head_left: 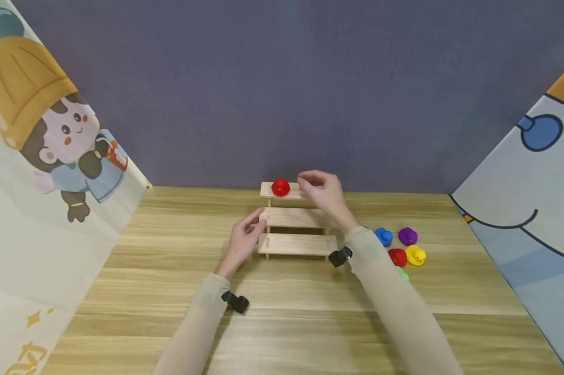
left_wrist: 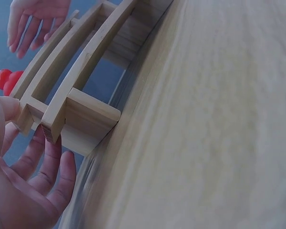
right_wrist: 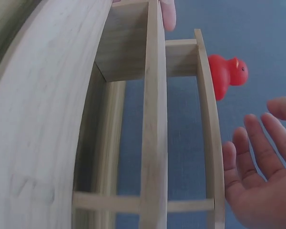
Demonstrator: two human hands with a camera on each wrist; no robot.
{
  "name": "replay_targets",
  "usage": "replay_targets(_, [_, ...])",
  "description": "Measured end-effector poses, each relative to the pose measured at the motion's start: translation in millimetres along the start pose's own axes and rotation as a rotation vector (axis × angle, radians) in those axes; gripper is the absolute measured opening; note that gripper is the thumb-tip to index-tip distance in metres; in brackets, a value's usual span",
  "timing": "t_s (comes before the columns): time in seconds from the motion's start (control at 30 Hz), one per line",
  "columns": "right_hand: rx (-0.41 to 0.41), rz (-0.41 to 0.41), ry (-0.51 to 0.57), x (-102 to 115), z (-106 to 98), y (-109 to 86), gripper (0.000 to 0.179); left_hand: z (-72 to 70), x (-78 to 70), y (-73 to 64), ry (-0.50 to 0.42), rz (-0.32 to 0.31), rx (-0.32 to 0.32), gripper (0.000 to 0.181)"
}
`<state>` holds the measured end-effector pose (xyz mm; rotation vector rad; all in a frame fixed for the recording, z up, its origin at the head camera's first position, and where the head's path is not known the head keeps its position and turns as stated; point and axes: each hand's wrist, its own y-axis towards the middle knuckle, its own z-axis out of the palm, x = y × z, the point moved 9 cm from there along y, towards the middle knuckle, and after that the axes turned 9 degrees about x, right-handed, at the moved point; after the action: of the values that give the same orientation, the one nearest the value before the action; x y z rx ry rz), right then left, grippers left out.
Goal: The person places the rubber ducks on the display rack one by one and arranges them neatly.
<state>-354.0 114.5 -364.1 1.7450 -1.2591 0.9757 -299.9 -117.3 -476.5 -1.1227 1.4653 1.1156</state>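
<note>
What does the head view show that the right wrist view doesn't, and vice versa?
Only the head view: the blue duck, purple duck, yellow duck, partly hidden red toy and green toy, plus decorated side walls.

Only the right wrist view: the dark eye of the perched red duck, and a palm-side look at the right hand.

Both: that duck, the wooden stand, the right hand and part of the left hand.

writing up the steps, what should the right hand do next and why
Probably move the right hand to the blue duck: the hand looks empty, a red duck already sits on the top shelf, and the blue one is on the table.
</note>
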Motion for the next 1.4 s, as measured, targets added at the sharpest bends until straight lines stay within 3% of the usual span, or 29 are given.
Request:
replay_targets(0.2, [-0.053, -0.033, 0.005, -3.5, -17.2, -13.1, 0.029, -1.4, -1.7, -1.0, -0.002, -0.006, -0.006, 0.043])
replay_targets(0.67, [-0.072, -0.088, -0.043, -10.4, -52.5, -51.0, 0.031, -1.8, 1.0, -4.7, -0.002, 0.006, 0.015, 0.042])
replay_targets(1.13, [-0.024, 0.079, -0.19, -45.5, -89.8, -104.5, 0.039, 0.3, -1.4, -8.3, 0.047, 0.005, 0.069, 0.044])
replay_targets(1.4, [-0.014, 0.116, -0.199, -66.0, -100.3, -139.3, 0.038, 2.1, -1.7, -7.7, 0.039, 0.012, 0.101, 0.042])
